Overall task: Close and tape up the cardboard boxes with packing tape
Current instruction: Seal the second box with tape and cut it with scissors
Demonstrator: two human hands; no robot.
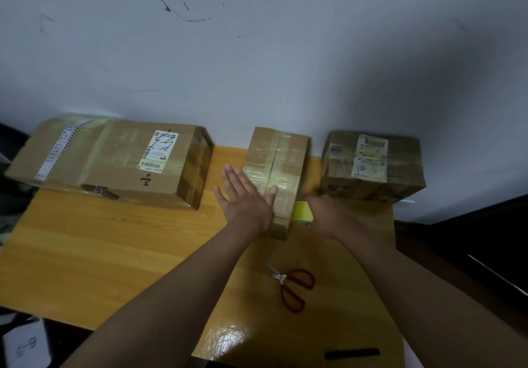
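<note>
Three closed cardboard boxes stand on a wooden table (114,241) against the wall. The middle box (281,156) is narrow and wrapped in clear tape. My left hand (245,196) lies flat with straight fingers against that box's left side, the thumb resting on its top. My right hand (328,213) is at the box's near right corner and holds a yellow roll of packing tape (303,210), which it partly hides. The large box (120,159) with a white shipping label sits to the left. A smaller taped box (371,164) sits to the right.
Red-handled scissors (293,286) lie on the table nearer to me, between my forearms. A black marker (352,353) lies at the table's near edge. A white wall rises right behind the boxes. Dark floor shows off the table's right edge.
</note>
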